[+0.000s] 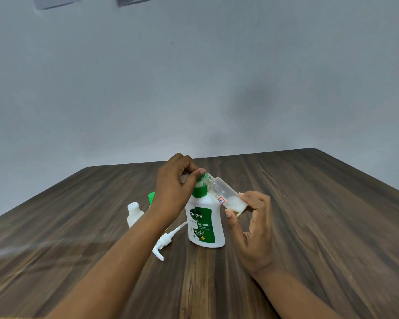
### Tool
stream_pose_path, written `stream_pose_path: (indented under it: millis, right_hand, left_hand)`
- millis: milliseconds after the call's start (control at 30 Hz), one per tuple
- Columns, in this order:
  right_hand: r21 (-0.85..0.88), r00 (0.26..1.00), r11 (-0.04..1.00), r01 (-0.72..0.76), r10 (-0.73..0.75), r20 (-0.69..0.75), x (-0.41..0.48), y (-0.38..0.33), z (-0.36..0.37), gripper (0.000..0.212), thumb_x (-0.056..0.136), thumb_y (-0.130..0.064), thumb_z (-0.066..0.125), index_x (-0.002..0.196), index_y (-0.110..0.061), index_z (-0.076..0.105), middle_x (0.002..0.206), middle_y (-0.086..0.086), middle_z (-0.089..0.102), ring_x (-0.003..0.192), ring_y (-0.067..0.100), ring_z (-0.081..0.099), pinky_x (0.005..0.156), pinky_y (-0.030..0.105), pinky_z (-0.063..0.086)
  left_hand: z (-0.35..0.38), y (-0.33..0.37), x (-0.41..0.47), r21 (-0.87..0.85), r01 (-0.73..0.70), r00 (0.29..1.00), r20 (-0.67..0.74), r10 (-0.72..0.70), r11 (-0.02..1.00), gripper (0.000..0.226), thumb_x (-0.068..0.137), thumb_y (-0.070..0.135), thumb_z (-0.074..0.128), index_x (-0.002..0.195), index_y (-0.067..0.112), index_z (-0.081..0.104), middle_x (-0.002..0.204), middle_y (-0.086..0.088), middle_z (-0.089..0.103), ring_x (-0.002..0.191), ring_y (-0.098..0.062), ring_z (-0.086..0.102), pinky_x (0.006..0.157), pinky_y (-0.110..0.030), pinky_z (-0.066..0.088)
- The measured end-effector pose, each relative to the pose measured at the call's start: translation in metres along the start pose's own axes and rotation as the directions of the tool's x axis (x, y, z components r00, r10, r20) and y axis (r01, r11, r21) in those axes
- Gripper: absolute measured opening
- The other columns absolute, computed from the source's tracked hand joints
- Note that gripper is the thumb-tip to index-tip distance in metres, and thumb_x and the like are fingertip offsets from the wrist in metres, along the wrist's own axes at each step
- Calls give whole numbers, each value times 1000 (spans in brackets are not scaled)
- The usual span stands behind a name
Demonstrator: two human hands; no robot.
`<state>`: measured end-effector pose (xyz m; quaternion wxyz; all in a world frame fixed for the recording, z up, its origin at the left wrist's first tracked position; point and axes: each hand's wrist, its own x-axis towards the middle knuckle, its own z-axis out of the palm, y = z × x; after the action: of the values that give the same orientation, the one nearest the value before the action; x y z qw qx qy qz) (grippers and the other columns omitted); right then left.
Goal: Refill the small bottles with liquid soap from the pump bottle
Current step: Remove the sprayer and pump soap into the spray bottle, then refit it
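The white and green Dettol pump bottle (204, 224) stands upright in the middle of the wooden table (320, 215). My left hand (173, 187) is over its top, with thumb and fingers closed on the green pump head. My right hand (253, 226) grips the base of a small clear bottle (224, 192). That bottle is tilted, with its open mouth against the pump's nozzle. A little whitish soap lies in its lower end.
A small white bottle (134, 215) without a cap stands to the left, partly behind my left forearm. A green-capped item (151, 198) shows just behind that arm. A loose white pump with its tube (165, 241) lies on the table left of the Dettol bottle. A grey wall rises behind the table.
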<state>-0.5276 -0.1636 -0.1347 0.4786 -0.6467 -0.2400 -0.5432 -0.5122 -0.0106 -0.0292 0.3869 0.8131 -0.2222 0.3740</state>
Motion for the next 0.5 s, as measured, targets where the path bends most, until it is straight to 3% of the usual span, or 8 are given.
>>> stream_pose_path:
  millis: [100,200,400,500]
  right_hand:
    - [-6,1000,1000,4,-4,14,0,0,0,36,96,-45,45,110,-12,46,108,3,44,94,10,49,78,6,42]
    - [-12,1000,1000,2,-2,20,0,-1,0,36,96,-44,45,111,-12,46,108,3,44,94,9,49,77,5,42]
    - [3,1000,1000,3,-3,10,1,-1,0,34,96,-43,45,110,-12,46,107,1,44,95,5,48,77,7,42]
    - [9,1000,1000,6,-6,3,1,-2,0,34,97,-44,44,110,-12,46,106,2,44,93,8,49,77,7,42]
  left_hand:
    - [-6,4,9,3,37,997,72,-37,999,22,83,14,69,64,16,57,73,-3,58,74,-18,58,72,-39,50]
    - [-10,4,12,4,33,993,115,-33,999,19,82,15,69,66,10,60,72,-2,58,72,-15,56,71,-35,48]
    - [-4,0,4,-25,29,998,57,-27,999,29,83,14,68,62,25,51,71,1,54,72,-19,56,70,-39,50]
    - [0,-5,-2,-68,28,999,31,-26,997,22,82,21,65,63,23,53,71,1,55,72,-17,55,66,-28,45]
